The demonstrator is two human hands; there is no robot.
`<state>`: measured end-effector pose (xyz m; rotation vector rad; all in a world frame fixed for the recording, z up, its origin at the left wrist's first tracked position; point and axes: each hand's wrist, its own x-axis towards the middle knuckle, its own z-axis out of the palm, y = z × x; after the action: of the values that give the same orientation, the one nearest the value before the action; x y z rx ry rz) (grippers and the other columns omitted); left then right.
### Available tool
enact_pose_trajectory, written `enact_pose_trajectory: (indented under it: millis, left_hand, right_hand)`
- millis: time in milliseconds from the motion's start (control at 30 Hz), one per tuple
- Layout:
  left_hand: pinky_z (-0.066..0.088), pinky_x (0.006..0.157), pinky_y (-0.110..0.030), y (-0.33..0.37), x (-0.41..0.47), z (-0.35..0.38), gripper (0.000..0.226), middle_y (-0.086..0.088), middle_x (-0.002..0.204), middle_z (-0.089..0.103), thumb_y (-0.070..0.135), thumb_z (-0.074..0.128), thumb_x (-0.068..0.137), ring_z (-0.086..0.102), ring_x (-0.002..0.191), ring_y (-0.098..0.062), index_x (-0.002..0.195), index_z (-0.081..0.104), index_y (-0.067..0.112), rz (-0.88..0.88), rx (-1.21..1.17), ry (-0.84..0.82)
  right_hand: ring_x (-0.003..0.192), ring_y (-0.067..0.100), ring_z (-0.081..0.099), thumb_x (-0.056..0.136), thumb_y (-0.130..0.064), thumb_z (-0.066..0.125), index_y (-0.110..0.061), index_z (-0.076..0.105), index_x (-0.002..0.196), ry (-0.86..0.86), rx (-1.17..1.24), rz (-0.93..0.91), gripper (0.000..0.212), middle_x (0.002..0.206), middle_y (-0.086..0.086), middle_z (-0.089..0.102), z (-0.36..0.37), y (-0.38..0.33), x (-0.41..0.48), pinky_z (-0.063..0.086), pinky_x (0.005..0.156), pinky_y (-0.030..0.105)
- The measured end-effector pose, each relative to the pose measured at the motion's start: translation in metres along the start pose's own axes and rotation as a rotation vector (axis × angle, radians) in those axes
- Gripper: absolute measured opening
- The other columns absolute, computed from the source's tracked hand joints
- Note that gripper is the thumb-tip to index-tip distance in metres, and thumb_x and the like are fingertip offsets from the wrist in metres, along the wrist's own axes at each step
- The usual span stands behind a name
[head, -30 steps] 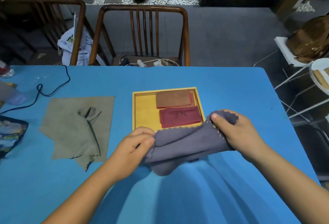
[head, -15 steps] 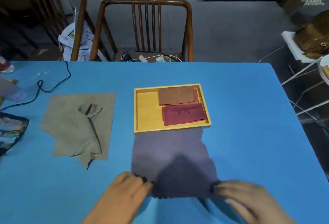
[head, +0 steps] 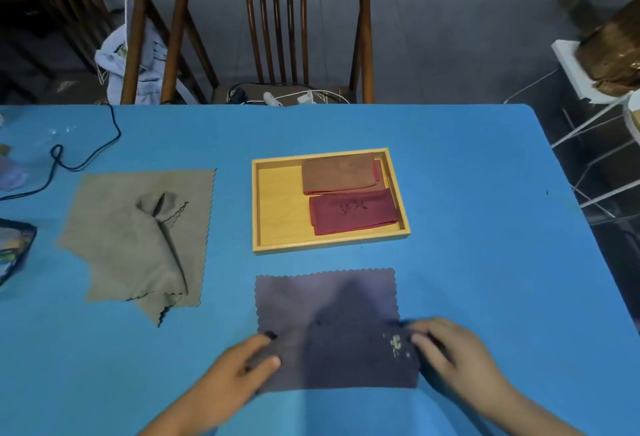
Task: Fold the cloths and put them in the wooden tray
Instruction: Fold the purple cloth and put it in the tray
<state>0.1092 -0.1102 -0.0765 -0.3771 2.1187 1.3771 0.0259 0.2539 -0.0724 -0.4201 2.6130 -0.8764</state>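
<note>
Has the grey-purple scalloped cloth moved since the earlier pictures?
Yes. The grey-purple scalloped cloth has come toward the person: blue table now shows between it and the yellow wooden tray, whose near rim it reached before.

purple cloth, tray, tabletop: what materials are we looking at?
Purple cloth: probably thin microfibre or suede-like fabric with a matte finish; it has zigzag-cut edges and lies limp and flat.
Wooden tray: light wood with a smooth pale-yellow finish; faint grain shows on its floor.
Table: uniform blue, smooth, with a slight sheen; could be laminate or a cover, cannot tell.
</note>
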Motion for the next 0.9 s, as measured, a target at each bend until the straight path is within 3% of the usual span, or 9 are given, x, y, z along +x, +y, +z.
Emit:
enact_pose_trajectory:
  millis: [67, 167, 233, 367, 533, 700, 767, 833, 900]
  left_hand:
    - [0.055, 0.080, -0.022, 0.012, 0.023, -0.015, 0.016, 0.009, 0.094, 0.073, 0.023, 0.053, 0.098, 0.066, 0.083, -0.006, 0.104, 0.068, 0.019, -0.049, -0.159, 0.018]
    - [0.055, 0.074, -0.043, 0.024, 0.055, -0.028, 0.032, -0.006, 0.075, 0.063, 0.021, 0.043, 0.102, 0.060, 0.070, -0.021, 0.090, 0.058, -0.004, -0.104, -0.227, 0.077]
    - [0.056, 0.069, -0.044, 0.027, 0.073, -0.029, 0.037, -0.006, 0.067, 0.063, 0.024, 0.042, 0.101, 0.060, 0.064, -0.024, 0.080, 0.056, -0.002, -0.119, -0.187, 0.209]
    - [0.052, 0.063, -0.040, 0.026, 0.094, -0.026, 0.043, -0.011, 0.066, 0.066, 0.034, 0.042, 0.099, 0.062, 0.064, -0.028, 0.072, 0.054, 0.003, -0.119, 0.169, 0.402]
    - [0.047, 0.057, -0.036, 0.019, 0.100, -0.022, 0.042, -0.006, 0.065, 0.061, 0.038, 0.040, 0.098, 0.058, 0.062, -0.023, 0.070, 0.051, 0.009, -0.159, 0.353, 0.477]
    - [0.042, 0.051, -0.032, 0.016, 0.084, -0.017, 0.031, 0.005, 0.066, 0.059, 0.047, 0.045, 0.095, 0.057, 0.058, -0.014, 0.075, 0.045, 0.023, -0.159, 0.387, 0.592]
    - [0.043, 0.052, -0.029, 0.005, 0.059, -0.006, 0.025, 0.013, 0.074, 0.057, 0.051, 0.053, 0.090, 0.055, 0.061, -0.010, 0.078, 0.043, 0.031, -0.038, 0.446, 0.622]
    - [0.049, 0.060, -0.029, -0.015, 0.032, 0.008, 0.025, 0.014, 0.091, 0.056, 0.054, 0.064, 0.079, 0.056, 0.076, -0.010, 0.092, 0.054, 0.036, 0.242, 0.637, 0.465]
    - [0.052, 0.066, -0.027, -0.038, 0.018, 0.021, 0.046, 0.006, 0.104, 0.055, 0.056, 0.068, 0.065, 0.057, 0.087, -0.016, 0.100, 0.062, 0.028, 0.455, 0.868, 0.284]
  right_hand:
    - [0.093, -0.002, 0.062, 0.096, -0.022, 0.055, -0.036, 0.068, 0.101, 0.002, 0.025, 0.070, 0.020, 0.098, -0.024, 0.069, -0.005, -0.008, 0.039, 0.049, 0.082, 0.023]
    - [0.098, 0.006, 0.062, 0.098, -0.020, 0.047, -0.031, 0.066, 0.104, 0.022, 0.028, 0.125, 0.024, 0.103, -0.019, 0.069, 0.003, -0.004, 0.078, 0.049, 0.086, 0.029]
    - [0.097, 0.010, 0.062, 0.097, -0.022, 0.045, -0.032, 0.064, 0.105, -0.016, 0.018, 0.167, 0.022, 0.104, -0.018, 0.069, 0.006, -0.006, 0.101, 0.051, 0.085, 0.034]
    - [0.091, 0.019, 0.065, 0.094, -0.034, 0.044, -0.036, 0.057, 0.103, -0.009, -0.111, 0.262, 0.016, 0.097, -0.012, 0.070, 0.019, 0.000, 0.124, 0.053, 0.073, 0.036]
    - [0.099, 0.021, 0.067, 0.093, -0.038, 0.041, -0.030, 0.051, 0.127, 0.026, -0.290, 0.233, 0.036, 0.119, -0.007, 0.067, 0.026, 0.000, 0.124, 0.049, 0.071, 0.033]
    - [0.101, 0.021, 0.062, 0.094, -0.043, 0.048, -0.027, 0.050, 0.125, 0.106, -0.305, 0.245, 0.036, 0.121, -0.003, 0.056, 0.018, -0.002, 0.105, 0.048, 0.066, 0.034]
    - [0.093, 0.020, 0.061, 0.092, -0.044, 0.053, -0.028, 0.055, 0.111, 0.121, -0.282, 0.074, 0.025, 0.109, -0.006, 0.055, 0.016, 0.001, 0.077, 0.047, 0.062, 0.033]
    - [0.089, 0.017, 0.060, 0.088, -0.049, 0.057, -0.029, 0.055, 0.102, -0.038, -0.287, -0.238, 0.025, 0.100, -0.010, 0.056, 0.017, 0.007, 0.045, 0.049, 0.066, 0.030]
    - [0.090, 0.014, 0.061, 0.083, -0.054, 0.064, -0.029, 0.061, 0.107, -0.174, -0.370, -0.419, 0.035, 0.103, -0.010, 0.060, 0.017, 0.018, 0.025, 0.052, 0.072, 0.028]
